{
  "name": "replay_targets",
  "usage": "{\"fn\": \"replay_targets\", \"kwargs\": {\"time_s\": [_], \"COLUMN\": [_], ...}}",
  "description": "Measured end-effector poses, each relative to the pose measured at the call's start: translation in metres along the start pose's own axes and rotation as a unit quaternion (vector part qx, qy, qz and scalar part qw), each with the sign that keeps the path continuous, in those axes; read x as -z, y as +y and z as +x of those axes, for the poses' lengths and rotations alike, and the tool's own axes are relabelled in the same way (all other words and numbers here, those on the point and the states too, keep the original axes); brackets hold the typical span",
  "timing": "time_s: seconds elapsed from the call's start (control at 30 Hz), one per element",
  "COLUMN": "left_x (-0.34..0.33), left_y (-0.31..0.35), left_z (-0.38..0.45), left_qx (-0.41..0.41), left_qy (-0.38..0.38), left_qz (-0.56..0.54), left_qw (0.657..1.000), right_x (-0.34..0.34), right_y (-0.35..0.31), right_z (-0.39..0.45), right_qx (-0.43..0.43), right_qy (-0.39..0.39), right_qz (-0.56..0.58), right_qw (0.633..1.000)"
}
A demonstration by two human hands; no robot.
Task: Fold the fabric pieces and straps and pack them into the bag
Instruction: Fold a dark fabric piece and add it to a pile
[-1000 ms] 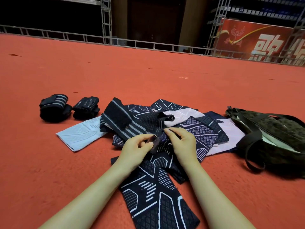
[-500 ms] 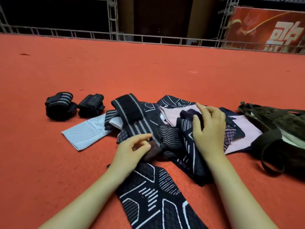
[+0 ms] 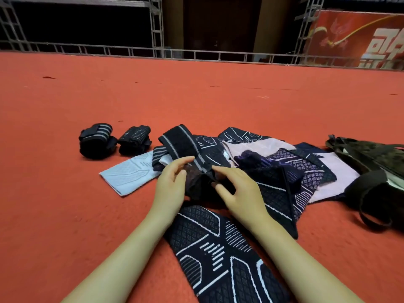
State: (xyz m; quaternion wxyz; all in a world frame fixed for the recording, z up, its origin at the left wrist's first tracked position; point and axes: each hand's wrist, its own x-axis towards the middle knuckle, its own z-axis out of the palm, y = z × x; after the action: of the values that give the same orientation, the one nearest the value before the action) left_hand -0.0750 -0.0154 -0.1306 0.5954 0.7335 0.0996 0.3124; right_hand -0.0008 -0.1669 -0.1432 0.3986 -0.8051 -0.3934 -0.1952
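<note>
Both hands are down in the middle of the heap on the red carpet [image 3: 87, 106]: the left hand [image 3: 172, 184] has its fingers curled around the near end of a dark, bunched strap [image 3: 196, 182], thumb on top, and the right hand [image 3: 238, 189] comes in from the other side with its fingers bent onto the same bundle, so each looks to be gripping it, though the fingertips sink into the cloth and I cannot see exactly how. From where they meet, that strap's striped far end [image 3: 181, 141] runs off toward eleven o'clock, so its long axis goes roughly from five to eleven, away from the person. A long navy patterned piece [image 3: 218, 254] lies under both wrists and reaches toward six o'clock. The rest of the pile [image 3: 273, 158], navy and pale pink, spreads toward two o'clock, and a pale blue piece [image 3: 129, 173] sticks out at nine. Two rolled straps [image 3: 96, 141] sit side by side, well apart at ten o'clock, apparently done already. The bag [image 3: 371, 171] lies at three o'clock, beside the pile and nearer the right hand than the left. My guess is the bundle between the hands gets rolled next along its length, then goes rightward, and the right hand would have the shorter reach to the bag's opening.
</note>
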Motion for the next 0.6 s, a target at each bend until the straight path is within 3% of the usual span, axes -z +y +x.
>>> {"fn": "replay_targets", "kwargs": {"time_s": [0.13,0.3,0.43,0.6], "left_x": [-0.002,0.0,0.002,0.008], "left_y": [0.0,0.003,0.004,0.005], "left_z": [-0.005,-0.01,-0.008,0.002], "left_qx": [-0.137,-0.216,-0.142,0.025], "left_qy": [-0.005,-0.063,-0.105,-0.027], "left_qz": [0.115,0.149,0.118,-0.026], "left_qw": [0.984,0.963,0.977,0.999], "right_x": [0.003,0.009,0.014,0.014], "right_y": [0.0,-0.003,0.003,0.013], "right_z": [0.003,0.007,0.008,0.006], "right_qx": [0.011,0.007,0.008,0.075], "right_qy": [0.079,0.089,0.07,0.042], "right_qz": [0.066,0.097,0.096,0.053], "right_qw": [0.995,0.991,0.993,0.995]}}
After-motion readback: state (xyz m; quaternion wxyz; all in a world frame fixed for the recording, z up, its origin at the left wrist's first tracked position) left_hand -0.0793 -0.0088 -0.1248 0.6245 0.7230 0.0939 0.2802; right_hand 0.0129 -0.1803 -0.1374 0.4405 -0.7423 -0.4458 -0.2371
